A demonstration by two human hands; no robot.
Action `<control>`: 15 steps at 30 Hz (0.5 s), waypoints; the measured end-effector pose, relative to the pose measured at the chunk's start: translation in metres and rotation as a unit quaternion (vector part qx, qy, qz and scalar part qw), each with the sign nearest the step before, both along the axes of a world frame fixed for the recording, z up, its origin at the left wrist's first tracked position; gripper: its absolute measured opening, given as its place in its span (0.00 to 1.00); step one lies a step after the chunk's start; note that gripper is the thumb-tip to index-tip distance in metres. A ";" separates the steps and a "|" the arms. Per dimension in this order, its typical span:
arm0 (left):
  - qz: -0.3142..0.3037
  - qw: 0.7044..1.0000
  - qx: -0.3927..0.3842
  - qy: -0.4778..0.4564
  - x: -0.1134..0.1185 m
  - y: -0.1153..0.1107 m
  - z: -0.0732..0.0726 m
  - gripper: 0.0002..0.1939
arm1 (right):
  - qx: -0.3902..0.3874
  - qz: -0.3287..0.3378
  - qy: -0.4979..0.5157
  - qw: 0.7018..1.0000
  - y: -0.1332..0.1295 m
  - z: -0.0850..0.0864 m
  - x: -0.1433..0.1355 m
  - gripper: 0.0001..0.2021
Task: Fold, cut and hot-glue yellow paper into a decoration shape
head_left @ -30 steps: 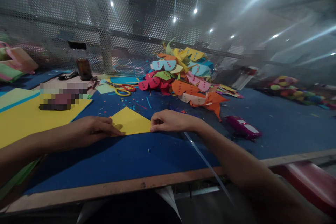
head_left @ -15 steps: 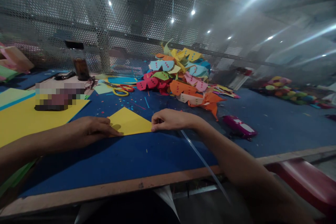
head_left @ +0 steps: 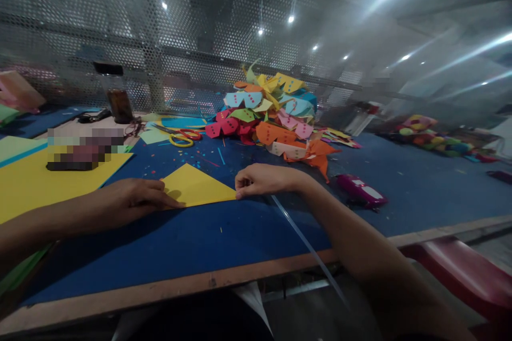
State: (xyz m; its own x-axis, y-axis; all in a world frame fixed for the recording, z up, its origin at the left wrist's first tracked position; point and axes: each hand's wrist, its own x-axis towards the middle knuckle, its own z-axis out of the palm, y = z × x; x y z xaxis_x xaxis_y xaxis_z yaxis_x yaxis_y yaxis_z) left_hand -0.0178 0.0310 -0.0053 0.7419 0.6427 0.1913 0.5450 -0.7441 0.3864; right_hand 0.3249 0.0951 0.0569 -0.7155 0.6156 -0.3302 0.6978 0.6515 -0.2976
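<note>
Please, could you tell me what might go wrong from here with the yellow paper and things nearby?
The yellow paper could shift or crease unevenly if the left hand on its nearer edge slips.
The clear strip sticks out past the table edge, so the right forearm might knock it.
Small paper bits lie just behind the yellow paper and could get under it if it slides.

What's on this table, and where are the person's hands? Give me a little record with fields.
Surface: blue tabletop
Left hand: resting on a yellow paper triangle
Right hand: at the triangle's right corner
Scissors: beyond the triangle, yellow and red handles
Paper cut-outs: piled up, many colours, some dotted
Bottle: dark lid, brown contents
</note>
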 end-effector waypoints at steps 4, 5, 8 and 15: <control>-0.001 1.000 -0.009 0.000 -0.002 0.003 -0.003 0.19 | -0.008 -0.003 -0.002 1.000 0.001 0.003 0.002 0.10; -0.002 1.000 -0.011 0.000 -0.002 0.004 -0.003 0.19 | -0.009 -0.005 -0.004 1.000 0.001 0.004 0.002 0.10; -0.004 1.000 -0.009 -0.002 -0.002 0.004 -0.003 0.18 | -0.012 -0.018 -0.014 1.000 0.000 0.006 0.003 0.09; 0.007 1.000 0.002 0.007 0.001 -0.001 0.001 0.19 | -0.007 -0.036 -0.028 0.999 -0.002 0.010 0.005 0.08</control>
State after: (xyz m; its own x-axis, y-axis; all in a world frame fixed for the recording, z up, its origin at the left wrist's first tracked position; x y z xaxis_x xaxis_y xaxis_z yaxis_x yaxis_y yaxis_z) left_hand -0.0168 0.0301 -0.0040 0.7353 0.6524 0.1836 0.5605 -0.7377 0.3763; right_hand 0.3297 0.0932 0.0673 -0.6496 0.6595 -0.3784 0.7587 0.5948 -0.2657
